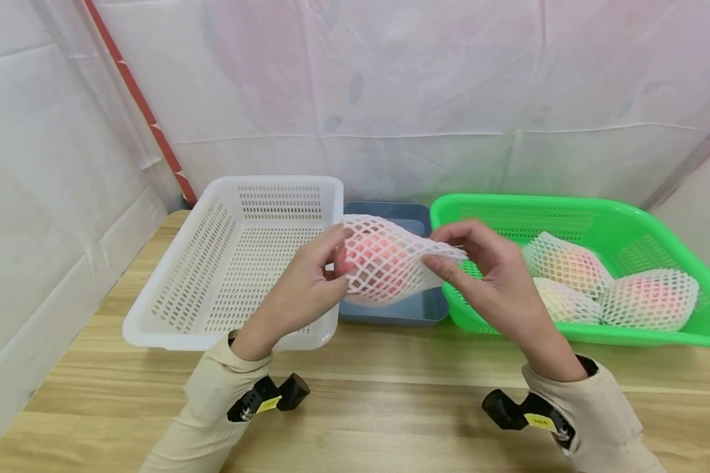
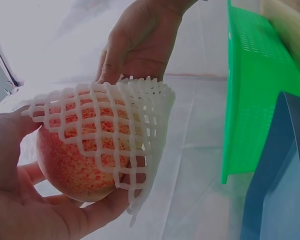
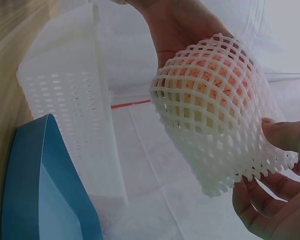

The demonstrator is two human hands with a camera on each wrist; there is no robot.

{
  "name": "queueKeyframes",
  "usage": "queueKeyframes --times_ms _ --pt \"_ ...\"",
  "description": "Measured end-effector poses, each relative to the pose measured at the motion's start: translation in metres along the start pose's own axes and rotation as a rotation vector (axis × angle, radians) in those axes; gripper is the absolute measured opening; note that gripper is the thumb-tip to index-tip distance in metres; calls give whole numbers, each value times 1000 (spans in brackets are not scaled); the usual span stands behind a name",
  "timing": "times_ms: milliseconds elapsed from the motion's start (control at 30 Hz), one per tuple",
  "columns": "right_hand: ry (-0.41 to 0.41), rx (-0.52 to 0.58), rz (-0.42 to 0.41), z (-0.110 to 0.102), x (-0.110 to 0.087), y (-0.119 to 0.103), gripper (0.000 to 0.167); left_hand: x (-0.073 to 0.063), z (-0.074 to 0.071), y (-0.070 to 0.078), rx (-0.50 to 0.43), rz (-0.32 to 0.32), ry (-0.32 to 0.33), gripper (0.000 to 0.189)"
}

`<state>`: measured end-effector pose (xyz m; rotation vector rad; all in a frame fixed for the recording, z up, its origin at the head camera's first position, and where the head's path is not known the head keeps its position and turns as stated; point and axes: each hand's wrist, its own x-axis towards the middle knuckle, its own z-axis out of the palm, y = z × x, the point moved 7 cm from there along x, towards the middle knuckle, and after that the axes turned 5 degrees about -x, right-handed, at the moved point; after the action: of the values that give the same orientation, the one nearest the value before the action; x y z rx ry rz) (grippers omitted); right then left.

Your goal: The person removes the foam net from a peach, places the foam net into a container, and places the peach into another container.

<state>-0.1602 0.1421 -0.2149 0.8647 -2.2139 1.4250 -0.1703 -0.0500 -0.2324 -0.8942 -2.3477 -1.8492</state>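
A peach (image 2: 77, 155), red-speckled over yellow, is partly inside a white foam net sleeve (image 1: 378, 263), held above the blue-grey tray (image 1: 390, 316). My left hand (image 1: 302, 282) grips the peach at its bare end, thumb and fingers around it, also touching the sleeve's edge. With thumb and fingers, my right hand (image 1: 491, 276) pinches the free, gathered end of the net sleeve. In the right wrist view the net covers the peach's far side, and its loose end spreads toward my right fingers (image 3: 285, 135).
To the left stands a white perforated basket (image 1: 233, 343) with nothing visible in it. On the right, a green basket (image 1: 591, 203) holds several peaches in foam nets (image 1: 651, 299). All stand on a wooden table (image 1: 390, 407), with white sheeting (image 1: 420, 79) behind.
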Motion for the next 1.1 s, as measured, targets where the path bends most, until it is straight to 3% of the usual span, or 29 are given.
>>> queueKeyframes --times_ms 100,267,500,867,1100 --pt "13 -5 12 -1 0 1 25 0 -1 -3 -52 -40 -6 45" --pt "23 -22 17 -2 0 1 23 1 -5 -6 -69 -97 5 52" --pt "32 -69 12 -2 1 0 23 2 -12 -6 -59 -86 43 61" --pt "68 -99 40 -5 0 5 21 3 -22 -6 -67 -65 79 48" --pt "81 -107 94 -6 1 10 18 3 -32 -6 -14 -70 119 44"
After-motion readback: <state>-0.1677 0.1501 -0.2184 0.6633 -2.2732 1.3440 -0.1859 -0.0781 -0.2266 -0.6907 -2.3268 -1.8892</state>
